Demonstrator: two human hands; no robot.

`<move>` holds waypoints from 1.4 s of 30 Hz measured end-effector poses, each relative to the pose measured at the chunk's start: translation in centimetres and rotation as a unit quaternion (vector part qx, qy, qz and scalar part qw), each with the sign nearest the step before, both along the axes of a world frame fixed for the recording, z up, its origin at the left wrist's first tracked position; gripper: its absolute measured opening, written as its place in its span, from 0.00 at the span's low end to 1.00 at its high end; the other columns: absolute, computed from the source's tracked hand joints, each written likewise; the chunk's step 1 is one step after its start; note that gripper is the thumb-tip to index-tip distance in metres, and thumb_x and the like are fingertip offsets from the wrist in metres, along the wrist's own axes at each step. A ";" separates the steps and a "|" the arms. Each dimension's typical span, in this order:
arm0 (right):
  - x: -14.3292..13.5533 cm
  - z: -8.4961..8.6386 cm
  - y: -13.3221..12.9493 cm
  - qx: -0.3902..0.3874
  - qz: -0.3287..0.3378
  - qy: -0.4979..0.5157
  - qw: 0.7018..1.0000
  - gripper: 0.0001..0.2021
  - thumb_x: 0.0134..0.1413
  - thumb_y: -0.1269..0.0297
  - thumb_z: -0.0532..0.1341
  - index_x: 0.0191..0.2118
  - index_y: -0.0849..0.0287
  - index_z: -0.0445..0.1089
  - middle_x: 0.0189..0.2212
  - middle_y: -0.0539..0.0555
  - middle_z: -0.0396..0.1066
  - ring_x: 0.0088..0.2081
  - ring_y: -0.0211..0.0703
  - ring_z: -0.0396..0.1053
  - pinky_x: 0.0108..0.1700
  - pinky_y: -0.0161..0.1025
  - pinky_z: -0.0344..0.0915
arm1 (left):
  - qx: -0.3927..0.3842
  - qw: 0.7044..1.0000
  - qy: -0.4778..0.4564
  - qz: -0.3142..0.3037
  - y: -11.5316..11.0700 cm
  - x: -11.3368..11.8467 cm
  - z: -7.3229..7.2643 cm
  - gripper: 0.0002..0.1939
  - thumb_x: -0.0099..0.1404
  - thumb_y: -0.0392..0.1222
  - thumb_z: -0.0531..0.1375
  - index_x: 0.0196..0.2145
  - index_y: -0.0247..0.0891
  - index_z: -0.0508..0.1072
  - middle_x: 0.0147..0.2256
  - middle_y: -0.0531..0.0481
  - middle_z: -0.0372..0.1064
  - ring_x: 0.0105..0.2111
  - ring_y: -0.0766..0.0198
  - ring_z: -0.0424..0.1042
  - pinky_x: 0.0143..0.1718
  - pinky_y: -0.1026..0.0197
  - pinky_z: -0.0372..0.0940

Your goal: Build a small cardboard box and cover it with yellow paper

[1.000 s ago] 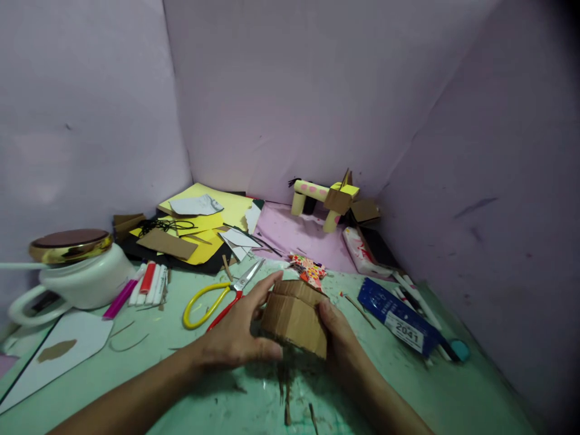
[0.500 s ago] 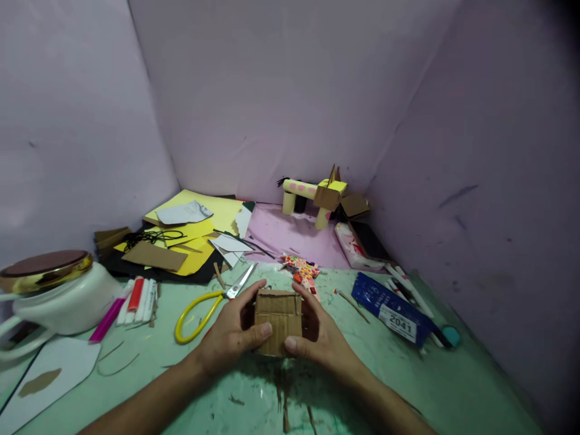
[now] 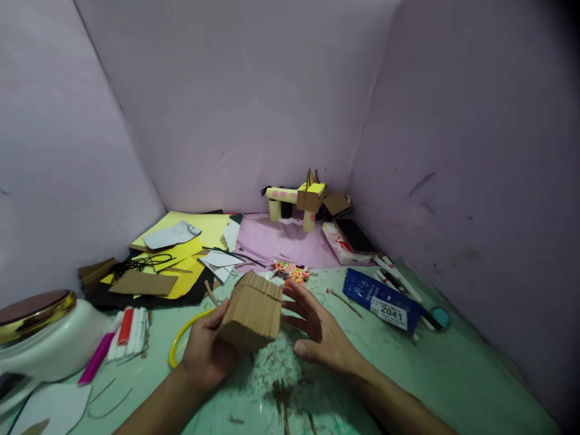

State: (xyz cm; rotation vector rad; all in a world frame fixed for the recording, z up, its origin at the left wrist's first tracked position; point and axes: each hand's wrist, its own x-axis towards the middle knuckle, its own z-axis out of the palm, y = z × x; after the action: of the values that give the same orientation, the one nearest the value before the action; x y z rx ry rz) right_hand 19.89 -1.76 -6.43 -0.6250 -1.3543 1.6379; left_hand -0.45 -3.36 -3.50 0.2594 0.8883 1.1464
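Observation:
A small brown cardboard box (image 3: 252,311) is tilted above the green tabletop, held by my left hand (image 3: 209,344) from its left side and underneath. Just to the right of the box, my right hand (image 3: 317,329) has its fingers spread and holds nothing. Behind my left hand shows part of the yellow handle of the scissors (image 3: 179,335); their blades are hidden. Beyond the box lies a colourful patterned piece (image 3: 292,272). Brown scraps (image 3: 281,396) and smears mark the table below the hands.
A spotted paper-and-card animal figure (image 3: 294,199) stands at the back on pink paper. Yellow and black sheets (image 3: 181,251), markers (image 3: 129,332) and a white pot (image 3: 49,338) are on the left. A blue packet (image 3: 380,299) and a phone (image 3: 356,235) lie right.
The cardboard box has been turned and tilted in my left hand, moving slightly left. My right hand has let go of it and opened. The camera view has shifted.

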 end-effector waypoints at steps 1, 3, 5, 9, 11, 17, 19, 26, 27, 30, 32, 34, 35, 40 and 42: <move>0.0 0.0 0.0 -0.003 -0.002 -0.009 1.000 0.47 0.33 0.44 0.72 0.60 0.48 0.54 0.62 0.63 0.51 0.59 0.58 0.58 0.57 0.57 0.54 | 0.001 1.000 -0.009 -0.017 0.0 0.0 -0.1 0.18 0.69 0.43 0.49 0.47 0.29 0.71 0.34 0.38 0.78 0.33 0.49 0.77 0.37 0.48 0.71; 0.0 0.0 0.0 -0.005 -0.011 -0.023 1.000 0.44 0.35 0.43 0.71 0.58 0.50 0.56 0.60 0.64 0.54 0.55 0.57 0.62 0.54 0.57 0.58 | 0.012 0.999 -0.021 -0.048 0.1 0.0 -0.3 0.21 0.69 0.46 0.47 0.44 0.29 0.72 0.36 0.35 0.77 0.35 0.46 0.78 0.37 0.47 0.71; -0.2 0.0 -0.1 -0.005 -0.025 -0.031 0.999 0.42 0.35 0.44 0.71 0.57 0.51 0.58 0.58 0.64 0.56 0.51 0.55 0.64 0.51 0.56 0.60 | 0.029 0.998 -0.026 -0.055 0.1 -0.1 -0.6 0.21 0.69 0.48 0.47 0.42 0.29 0.74 0.36 0.33 0.78 0.36 0.44 0.78 0.37 0.48 0.71; -0.3 0.0 -0.1 0.002 -0.054 -0.052 0.997 0.41 0.36 0.44 0.71 0.56 0.51 0.58 0.58 0.64 0.56 0.50 0.56 0.65 0.49 0.56 0.62 | 0.033 0.997 -0.028 -0.062 0.1 0.0 -0.5 0.19 0.67 0.49 0.52 0.40 0.31 0.74 0.36 0.35 0.78 0.34 0.47 0.78 0.34 0.53 0.72; -0.3 0.1 -0.2 0.028 -0.068 -0.070 0.995 0.42 0.37 0.44 0.70 0.58 0.51 0.57 0.60 0.65 0.55 0.56 0.59 0.61 0.52 0.58 0.60 | 0.023 0.997 -0.028 -0.075 -0.1 0.2 -0.2 0.18 0.65 0.50 0.55 0.39 0.32 0.74 0.35 0.37 0.78 0.34 0.48 0.79 0.32 0.56 0.73; -0.1 0.2 -0.3 0.212 -0.077 -0.141 0.964 0.51 0.31 0.54 0.75 0.64 0.49 0.52 0.66 0.59 0.47 0.67 0.61 0.42 0.64 0.58 0.41 | -0.015 0.979 0.008 -0.201 -1.1 0.9 0.0 0.26 0.64 0.60 0.53 0.41 0.32 0.73 0.31 0.39 0.78 0.24 0.55 0.77 0.20 0.61 0.71; -0.1 0.2 -0.3 0.237 -0.061 -0.154 0.957 0.49 0.31 0.58 0.75 0.62 0.50 0.55 0.64 0.60 0.53 0.65 0.61 0.48 0.64 0.56 0.44 | -0.034 0.964 0.059 -0.257 -1.4 0.9 0.0 0.32 0.63 0.65 0.49 0.43 0.31 0.73 0.25 0.41 0.76 0.18 0.58 0.74 0.14 0.64 0.66; -0.8 0.7 0.3 0.037 -0.055 -0.060 0.996 0.38 0.35 0.45 0.71 0.52 0.59 0.63 0.49 0.61 0.72 0.50 0.58 0.69 0.50 0.51 0.65 | 0.067 0.925 0.332 -0.171 -1.1 -0.7 -0.6 0.38 0.60 0.69 0.50 0.51 0.29 0.67 0.15 0.52 0.66 0.09 0.67 0.62 0.08 0.71 0.50; -0.8 0.8 0.4 0.034 -0.058 -0.058 0.996 0.37 0.34 0.45 0.71 0.50 0.59 0.63 0.48 0.61 0.73 0.50 0.58 0.70 0.50 0.50 0.66 | 0.106 0.911 0.374 -0.139 -1.1 -1.0 -0.8 0.38 0.60 0.68 0.52 0.52 0.30 0.66 0.14 0.54 0.65 0.09 0.69 0.60 0.08 0.71 0.49; -1.0 0.7 0.6 0.037 -0.059 -0.068 0.995 0.37 0.30 0.50 0.74 0.48 0.58 0.64 0.48 0.61 0.73 0.51 0.58 0.69 0.51 0.50 0.65 | 0.206 0.884 0.409 -0.091 -1.1 -1.5 -1.3 0.36 0.58 0.62 0.59 0.55 0.34 0.65 0.25 0.50 0.72 0.13 0.70 0.63 0.11 0.70 0.53; -1.1 0.3 0.6 0.031 -0.049 -0.064 0.996 0.39 0.27 0.52 0.76 0.49 0.58 0.64 0.50 0.60 0.72 0.52 0.58 0.68 0.53 0.51 0.64 | 0.255 0.888 0.369 -0.099 -1.2 -1.2 -1.5 0.37 0.54 0.53 0.66 0.58 0.38 0.62 0.43 0.42 0.72 0.24 0.65 0.71 0.21 0.67 0.64; -1.2 -0.3 0.6 0.039 -0.035 -0.075 0.996 0.42 0.24 0.54 0.77 0.51 0.57 0.64 0.50 0.60 0.72 0.53 0.58 0.68 0.55 0.52 0.62 | 0.282 0.891 0.335 -0.123 -1.3 -0.5 -1.6 0.41 0.49 0.41 0.70 0.59 0.39 0.60 0.54 0.39 0.65 0.40 0.55 0.73 0.38 0.60 0.68; -1.1 -0.7 0.6 0.049 -0.027 -0.088 0.995 0.43 0.24 0.55 0.77 0.52 0.57 0.64 0.50 0.60 0.71 0.54 0.59 0.67 0.56 0.52 0.61 | 0.286 0.891 0.325 -0.138 -1.3 -0.1 -1.6 0.41 0.48 0.37 0.70 0.59 0.38 0.61 0.55 0.38 0.64 0.47 0.50 0.71 0.45 0.56 0.66; -0.3 -1.3 0.3 0.047 -0.046 -0.091 0.994 0.53 0.27 0.49 0.75 0.62 0.54 0.54 0.63 0.62 0.56 0.64 0.61 0.52 0.64 0.56 0.46 | 0.271 0.892 0.320 -0.168 -1.5 -0.3 -1.6 0.46 0.44 0.33 0.71 0.61 0.40 0.59 0.57 0.36 0.62 0.51 0.43 0.67 0.49 0.49 0.63; 0.0 -1.0 0.2 0.022 -0.097 -0.031 0.995 0.47 0.36 0.41 0.70 0.62 0.53 0.54 0.66 0.61 0.49 0.66 0.58 0.47 0.66 0.55 0.42 | 0.257 0.893 0.336 -0.155 -1.7 -1.0 -1.5 0.46 0.46 0.40 0.71 0.61 0.41 0.58 0.57 0.36 0.61 0.44 0.48 0.70 0.42 0.53 0.66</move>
State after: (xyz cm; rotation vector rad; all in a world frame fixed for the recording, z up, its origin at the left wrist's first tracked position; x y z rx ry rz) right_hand 19.94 -1.59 -7.48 -0.7619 -1.3263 1.4415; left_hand -1.47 -5.01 -5.01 1.2523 1.0714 0.9743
